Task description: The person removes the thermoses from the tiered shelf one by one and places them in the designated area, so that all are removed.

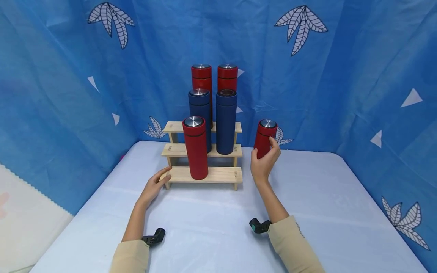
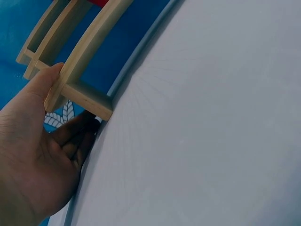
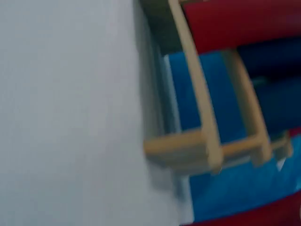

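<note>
In the head view, my left hand (image 1: 152, 188) grips the left end of a three-step wooden display rack (image 1: 222, 174). The left wrist view shows the thumb against the board's end and the other fingers by the rack's leg. To the right of the rack, my right hand (image 1: 265, 161) holds a red thermos (image 1: 263, 141) with a silver lid, slightly tilted; the hand hides its base. Another red thermos (image 1: 196, 151) stands on the lowest step. On the middle step are two blue thermoses (image 1: 226, 125), and on the top step two red thermoses (image 1: 202, 77).
A white cloth (image 1: 205, 227) covers the table. Blue curtains (image 1: 341, 94) with leaf prints hang behind it and at both sides. Black wrist cameras (image 1: 155, 237) sit at both sleeve cuffs. In the blurred right wrist view, the rack's end (image 3: 174, 143) is near.
</note>
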The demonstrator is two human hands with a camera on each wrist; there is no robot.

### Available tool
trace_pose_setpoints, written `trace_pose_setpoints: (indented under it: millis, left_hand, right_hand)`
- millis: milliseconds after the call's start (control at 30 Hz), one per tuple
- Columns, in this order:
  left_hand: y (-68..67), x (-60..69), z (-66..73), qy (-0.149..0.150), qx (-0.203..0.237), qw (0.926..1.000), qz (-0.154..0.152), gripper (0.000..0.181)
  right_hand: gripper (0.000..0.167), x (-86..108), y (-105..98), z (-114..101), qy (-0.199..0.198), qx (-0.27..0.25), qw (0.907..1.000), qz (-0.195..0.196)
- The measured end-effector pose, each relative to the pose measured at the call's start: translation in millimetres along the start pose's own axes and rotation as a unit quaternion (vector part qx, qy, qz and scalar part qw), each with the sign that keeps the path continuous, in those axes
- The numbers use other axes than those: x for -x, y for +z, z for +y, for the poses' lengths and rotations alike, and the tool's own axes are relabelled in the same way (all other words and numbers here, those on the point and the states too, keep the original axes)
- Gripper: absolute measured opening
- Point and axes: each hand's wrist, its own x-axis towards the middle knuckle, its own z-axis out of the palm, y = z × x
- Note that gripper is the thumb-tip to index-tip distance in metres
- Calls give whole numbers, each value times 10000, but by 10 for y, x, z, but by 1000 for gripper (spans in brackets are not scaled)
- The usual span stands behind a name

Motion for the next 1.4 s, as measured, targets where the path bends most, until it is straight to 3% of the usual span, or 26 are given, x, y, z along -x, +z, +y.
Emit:
trace_pose_setpoints:
  millis: [133,267,400,567,900,1067,1400]
  left_hand:
    - [3,1,1,-2,-37,10000,-7,55]
    - [11,-6,18,-53,-78,10000,-10,56]
    - [18,-10,11,-136,-104,9999,0,57]
    - [18,-5,-2,-211,-116,9997,-10,57]
    - [14,-12,4,-288,-116,9995,49,60]
    - [6,-20,0,-227,-89,9997,45,60]
    - [19,-16,6,-318,-130,9994,81,60]
  right_hand:
    - [57,12,70,-524,-867,-694,9938,32]
    - [57,73,184,-890,-1148,-1407,9798,-839]
    - [75,231,391,-871,-1027,-1785,9639,-1688]
    - [96,483,605,-778,-543,-1588,9547,-2459]
    - [102,731,747,-744,-303,-912,9376,-3341]
    - [100,786,780,-713,-226,-794,9331,-3500]
    - [98,848,671,-636,-846,-917,9515,-2814]
